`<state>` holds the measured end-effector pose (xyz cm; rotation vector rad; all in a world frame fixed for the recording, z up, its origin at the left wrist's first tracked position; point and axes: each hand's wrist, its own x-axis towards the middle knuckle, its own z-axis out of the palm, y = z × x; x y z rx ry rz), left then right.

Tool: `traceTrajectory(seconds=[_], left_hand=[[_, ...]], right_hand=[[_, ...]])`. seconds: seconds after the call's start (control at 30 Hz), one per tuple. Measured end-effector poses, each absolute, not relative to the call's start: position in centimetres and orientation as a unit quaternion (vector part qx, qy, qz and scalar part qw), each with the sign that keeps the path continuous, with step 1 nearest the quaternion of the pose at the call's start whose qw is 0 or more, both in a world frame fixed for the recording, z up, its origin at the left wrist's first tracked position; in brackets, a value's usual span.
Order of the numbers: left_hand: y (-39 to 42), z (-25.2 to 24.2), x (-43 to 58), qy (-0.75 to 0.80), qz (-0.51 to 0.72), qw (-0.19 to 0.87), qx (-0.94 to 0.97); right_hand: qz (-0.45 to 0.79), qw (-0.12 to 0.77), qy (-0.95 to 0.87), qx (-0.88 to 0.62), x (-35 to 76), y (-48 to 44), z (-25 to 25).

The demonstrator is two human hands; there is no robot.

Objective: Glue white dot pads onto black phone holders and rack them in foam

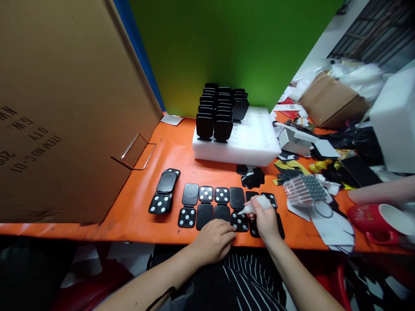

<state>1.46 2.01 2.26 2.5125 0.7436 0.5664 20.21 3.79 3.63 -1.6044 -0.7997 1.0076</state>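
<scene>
My right hand (pixel 266 220) is closed around a small white squeeze bottle (pixel 262 204), its thin nozzle pointing left and down over a black square pad (pixel 239 221) marked with pale dots. My left hand (pixel 214 239) lies palm down at the table's near edge, fingers loosely bent and fingertips touching the near edge of that pad. Both hands are by a row of several hinged black two-square pieces (pixel 191 194). Some squares are plain, others carry white dots. Further left, a small stack of such pieces (pixel 167 181) lies at a slant.
Behind the row, a white foam block (pixel 236 151) holds several upright black pieces (pixel 205 126). Thin black sheets (pixel 253 177) lie before it. A large carton (pixel 65 108) and bent metal wire (pixel 139 153) stand left. Right are clutter, a bubble-wrap bundle (pixel 304 190) and a red mug (pixel 372 218).
</scene>
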Motion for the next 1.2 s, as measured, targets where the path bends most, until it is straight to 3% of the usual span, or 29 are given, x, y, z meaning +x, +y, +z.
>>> traceTrajectory(seconds=[0.33,0.77,0.9,1.03,1.2], left_hand=[[2.0,2.2,2.0,0.275,0.155,0.236,0.919],[2.0,2.3,2.0,0.277,0.159,0.234,0.919],[2.0,2.3,1.9,0.273,0.168,0.231,0.918],[1.7,2.7,2.8,0.242,0.172,0.223,0.929],[1.1,2.9,5.0,0.143,0.15,0.212,0.955]], right_hand=[[0.304,0.439,-0.453,-0.714,19.9,1.6,3.1],[0.317,0.452,-0.418,-0.722,20.2,-0.5,2.8],[0.365,0.524,-0.308,-0.705,21.8,0.0,2.2],[0.314,0.593,-0.226,-0.706,24.5,0.8,1.9],[0.274,0.54,-0.281,-0.745,25.6,0.8,2.4]])
